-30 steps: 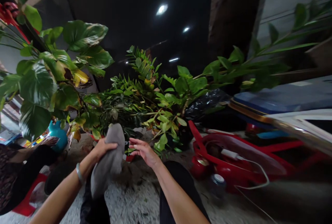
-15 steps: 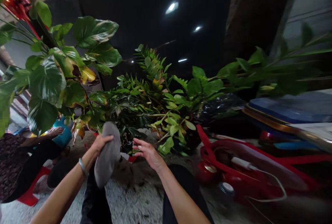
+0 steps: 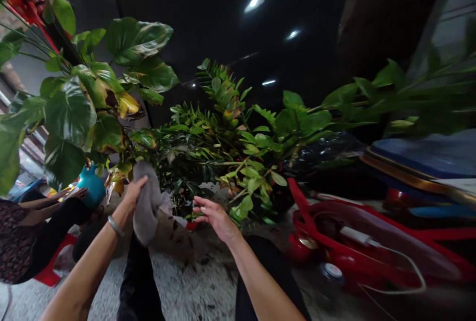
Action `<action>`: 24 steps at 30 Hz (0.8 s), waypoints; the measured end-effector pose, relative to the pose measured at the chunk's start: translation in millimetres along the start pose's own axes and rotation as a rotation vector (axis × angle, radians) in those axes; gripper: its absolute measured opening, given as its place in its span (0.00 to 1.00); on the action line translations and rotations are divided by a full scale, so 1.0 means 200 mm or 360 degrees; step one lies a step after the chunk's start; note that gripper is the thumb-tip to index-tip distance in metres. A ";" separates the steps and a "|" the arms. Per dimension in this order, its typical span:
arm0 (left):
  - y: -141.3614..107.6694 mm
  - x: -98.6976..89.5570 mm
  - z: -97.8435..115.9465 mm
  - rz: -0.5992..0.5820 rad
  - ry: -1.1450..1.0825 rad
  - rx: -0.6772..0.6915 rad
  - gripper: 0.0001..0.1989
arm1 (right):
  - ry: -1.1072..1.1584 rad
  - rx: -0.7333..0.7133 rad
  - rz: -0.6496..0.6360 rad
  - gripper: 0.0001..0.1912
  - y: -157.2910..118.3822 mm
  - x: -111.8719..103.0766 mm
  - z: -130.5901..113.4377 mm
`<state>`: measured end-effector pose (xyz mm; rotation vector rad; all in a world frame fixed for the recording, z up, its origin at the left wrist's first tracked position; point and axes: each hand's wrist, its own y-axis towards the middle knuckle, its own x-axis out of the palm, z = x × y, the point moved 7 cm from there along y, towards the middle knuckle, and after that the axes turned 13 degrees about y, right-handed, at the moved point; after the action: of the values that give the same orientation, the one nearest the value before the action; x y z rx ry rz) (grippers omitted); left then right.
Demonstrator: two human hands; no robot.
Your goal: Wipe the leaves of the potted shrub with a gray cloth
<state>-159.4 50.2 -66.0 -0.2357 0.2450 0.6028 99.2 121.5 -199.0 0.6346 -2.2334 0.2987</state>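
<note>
Grey flattened piece in two-handed work. The grey piece, elongated and blurred at its rim, is gripped near its upper end by the left hand; the thumb is laid over its face, and the remaining fingers are hidden. It is held aloft above the floor, before the dark left trouser leg. The right hand is held half open, fingers loosely parted, and no load can be made out in it. The gap between piece and right fingertips has been widened; the load is thus judged to be borne by the left hand alone. Green foliage is seen beyond both hands.
</note>
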 end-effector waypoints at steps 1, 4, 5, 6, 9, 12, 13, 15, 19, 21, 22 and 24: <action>-0.04 0.04 -0.10 -0.0080 0.0163 -0.0063 0.14 | -0.0006 0.0000 0.0002 0.23 0.00 0.00 0.00; -0.17 0.11 -0.24 -0.0394 0.0429 0.0053 0.11 | -0.0026 -0.0002 -0.0003 0.23 -0.01 -0.02 -0.01; -0.21 0.10 -0.22 -0.0428 0.0445 0.0096 0.11 | -0.0028 -0.0005 -0.0006 0.23 -0.01 -0.02 -0.02; -0.22 0.07 -0.18 -0.0401 0.0421 0.0120 0.12 | -0.0026 -0.0010 -0.0009 0.23 -0.01 -0.03 -0.02; -0.17 -0.09 0.08 -0.0065 0.0163 0.0188 0.20 | -0.0004 -0.0023 -0.0010 0.23 -0.02 -0.03 -0.04; -0.06 -0.14 0.34 0.0186 -0.0085 0.0402 0.25 | 0.0012 -0.0017 0.0004 0.23 -0.01 -0.01 -0.03; -0.03 -0.12 0.36 0.0196 -0.0110 0.0421 0.25 | 0.0012 -0.0017 0.0009 0.23 -0.01 -0.01 -0.02; 0.01 -0.01 0.29 0.0111 -0.0033 0.0317 0.23 | 0.0005 -0.0020 0.0014 0.25 0.00 0.01 -0.01; -0.10 0.21 -0.06 -0.0262 0.0227 0.0002 0.19 | -0.0021 -0.0026 -0.0021 0.25 -0.01 0.01 -0.01; -0.20 0.22 -0.15 -0.0407 0.0284 0.0014 0.18 | -0.0026 -0.0040 -0.0031 0.25 -0.01 0.00 -0.02; -0.23 0.20 -0.15 -0.0413 0.0290 0.0025 0.19 | -0.0021 -0.0051 -0.0031 0.25 -0.02 -0.01 -0.04; -0.25 0.10 -0.06 -0.0294 0.0250 0.0053 0.21 | -0.0005 -0.0066 -0.0031 0.24 -0.03 -0.02 -0.06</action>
<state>-116.2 18.1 -76.7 -0.2704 0.3806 0.3974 112.4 123.1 -194.1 0.6349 -2.2293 0.2408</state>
